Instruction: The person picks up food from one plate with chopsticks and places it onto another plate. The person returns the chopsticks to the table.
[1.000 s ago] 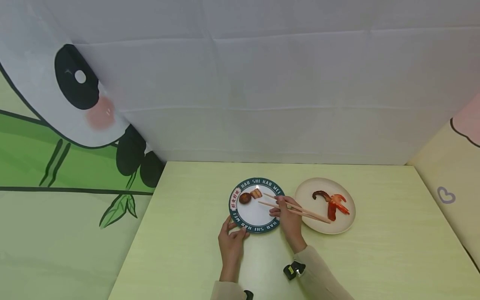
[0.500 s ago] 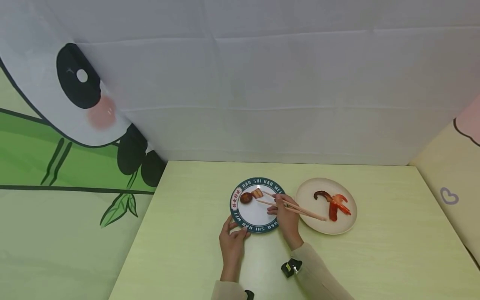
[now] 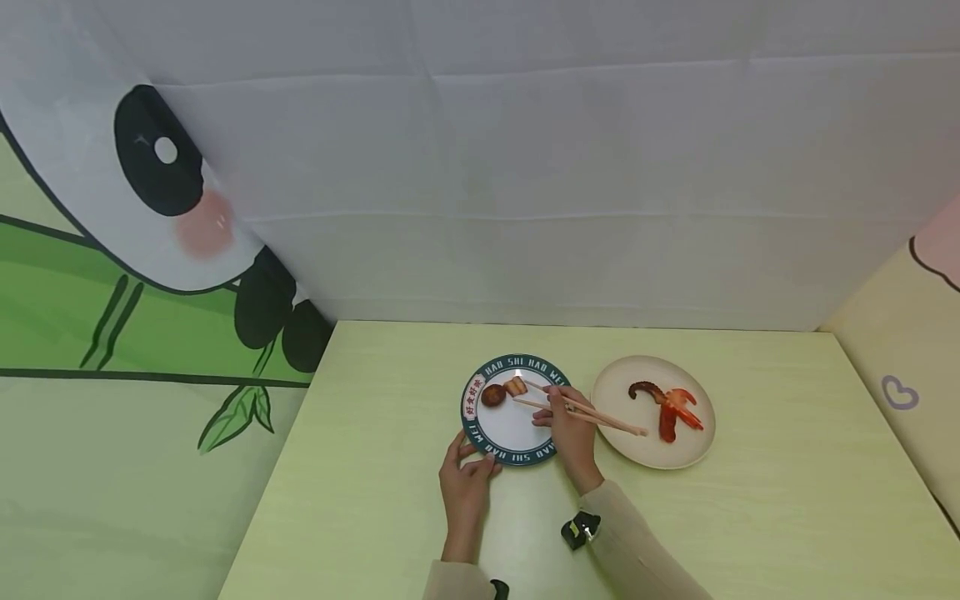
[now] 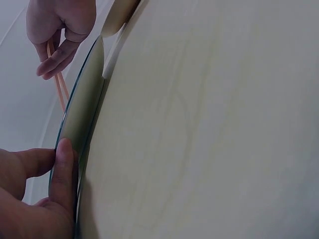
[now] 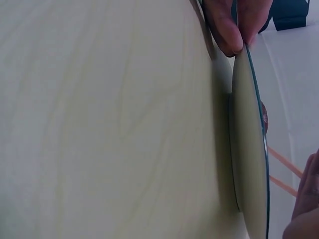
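My left hand (image 3: 465, 489) pinches the lower left rim of a white plate with a dark teal lettered border (image 3: 519, 458). The left wrist view shows its fingers (image 4: 64, 169) against the plate's side. A pair of chopsticks (image 3: 611, 422) is held in my right hand (image 3: 573, 433), over the plate's right side. Their tips are slightly spread, the upper one near or touching a small striped tan-and-brown food piece (image 3: 515, 386); contact is unclear. Beside that piece lies a round brown food piece, like a mushroom cap (image 3: 492, 395).
To the right stands a cream plate (image 3: 637, 451). On it lie a dark curled tentacle-like piece (image 3: 647, 389), a red shrimp-like piece (image 3: 683, 407) and a reddish-brown strip (image 3: 667, 423). The pale yellow table (image 3: 360, 467) meets a white cloth wall (image 3: 562, 250) at the back.
My right hand has shifted slightly left with the chopsticks, and their upper tip is closer to the striped piece. The left hand keeps its place at the plate's rim.
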A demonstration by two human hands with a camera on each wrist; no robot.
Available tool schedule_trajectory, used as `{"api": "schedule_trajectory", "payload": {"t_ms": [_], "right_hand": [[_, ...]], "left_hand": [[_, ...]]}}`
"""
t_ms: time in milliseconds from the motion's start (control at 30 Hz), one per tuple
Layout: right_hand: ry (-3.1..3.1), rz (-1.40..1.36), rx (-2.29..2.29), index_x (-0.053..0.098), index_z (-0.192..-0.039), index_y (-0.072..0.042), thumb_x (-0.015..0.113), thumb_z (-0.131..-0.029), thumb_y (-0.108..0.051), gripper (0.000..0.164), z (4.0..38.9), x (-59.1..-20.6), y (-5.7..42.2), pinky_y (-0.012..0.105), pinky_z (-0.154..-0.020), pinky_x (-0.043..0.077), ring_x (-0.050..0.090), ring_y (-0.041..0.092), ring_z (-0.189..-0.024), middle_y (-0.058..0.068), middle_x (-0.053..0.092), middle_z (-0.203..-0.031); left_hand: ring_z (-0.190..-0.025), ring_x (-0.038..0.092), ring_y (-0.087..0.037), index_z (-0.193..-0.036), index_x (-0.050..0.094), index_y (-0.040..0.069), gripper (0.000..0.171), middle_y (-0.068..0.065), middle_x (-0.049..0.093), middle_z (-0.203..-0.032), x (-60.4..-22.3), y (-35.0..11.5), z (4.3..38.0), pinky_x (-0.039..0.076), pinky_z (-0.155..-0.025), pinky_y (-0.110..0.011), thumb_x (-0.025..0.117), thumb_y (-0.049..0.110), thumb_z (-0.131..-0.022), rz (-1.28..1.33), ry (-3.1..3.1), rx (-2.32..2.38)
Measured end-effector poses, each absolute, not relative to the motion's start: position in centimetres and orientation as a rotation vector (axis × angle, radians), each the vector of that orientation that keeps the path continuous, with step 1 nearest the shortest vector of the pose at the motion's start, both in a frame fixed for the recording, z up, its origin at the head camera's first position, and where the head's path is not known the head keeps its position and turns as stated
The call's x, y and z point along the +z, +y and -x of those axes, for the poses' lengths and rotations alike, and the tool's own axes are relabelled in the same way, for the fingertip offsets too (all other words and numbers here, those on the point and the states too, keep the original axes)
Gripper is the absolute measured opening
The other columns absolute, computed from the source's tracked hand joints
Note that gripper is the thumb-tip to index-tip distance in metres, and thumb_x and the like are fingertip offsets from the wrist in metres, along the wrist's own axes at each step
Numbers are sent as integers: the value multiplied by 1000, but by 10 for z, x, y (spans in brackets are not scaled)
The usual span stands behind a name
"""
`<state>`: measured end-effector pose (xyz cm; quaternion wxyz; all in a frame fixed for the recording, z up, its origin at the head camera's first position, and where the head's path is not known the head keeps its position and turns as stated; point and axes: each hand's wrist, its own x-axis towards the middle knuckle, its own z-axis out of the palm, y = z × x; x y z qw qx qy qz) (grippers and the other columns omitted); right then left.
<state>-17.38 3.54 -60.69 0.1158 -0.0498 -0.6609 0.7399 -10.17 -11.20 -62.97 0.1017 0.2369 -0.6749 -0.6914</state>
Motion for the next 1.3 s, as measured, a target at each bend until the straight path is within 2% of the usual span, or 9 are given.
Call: {"api": "schedule_trajectory", "payload": {"t_ms": [300, 633, 767, 1067, 1167, 1300], "right_hand": [[-1952, 154, 2157, 65, -119, 14, 57, -109, -6, 24, 176, -609, 33, 21, -59, 68, 69, 3, -60, 39, 67, -116], [-1945, 205, 2113, 65, -118, 12, 59, -108, -9, 24, 170, -617, 18, 21, -58, 68, 68, 1, -57, 37, 70, -100], [-1960, 239, 2083, 65, -119, 12, 60, -108, -10, 25, 167, -618, 12, 22, -58, 68, 71, 6, -59, 37, 70, -98], [-2001, 287, 2037, 63, -118, 16, 56, -108, -2, 21, 168, -614, 6, 32, -59, 70, 76, 39, -66, 41, 68, -97], [-1988, 276, 2038, 64, -118, 14, 59, -107, -4, 21, 168, -614, 4, 29, -59, 69, 76, 40, -67, 39, 69, -96], [-1967, 255, 2036, 65, -118, 10, 63, -106, -8, 21, 166, -615, 2, 21, -58, 68, 76, 33, -66, 35, 70, -94]], "left_hand": [[-78, 70, -14, -154, 47, -2, 68, -20, 60, -119, -634, -113, 105, 71, -70, -28, 70, -13, -91, -734, -2012, -2030], [-78, 71, -16, -153, 49, -3, 67, -23, 60, -119, -633, -123, 95, 71, -70, -29, 70, -14, -90, -680, -2014, -2054], [-78, 71, -15, -154, 48, -2, 68, -21, 61, -119, -633, -127, 92, 71, -69, -28, 71, -14, -91, -684, -2038, -2050], [-77, 70, -15, -154, 48, 0, 68, -20, 61, -119, -635, -129, 92, 71, -70, -27, 70, -13, -91, -715, -2057, -2040], [-78, 70, -14, -154, 49, 0, 68, -20, 61, -119, -635, -129, 91, 70, -70, -27, 70, -13, -91, -719, -2060, -2036], [-78, 70, -15, -154, 48, 0, 67, -20, 61, -120, -635, -129, 90, 70, -69, -27, 70, -12, -92, -715, -2070, -2028]]}}
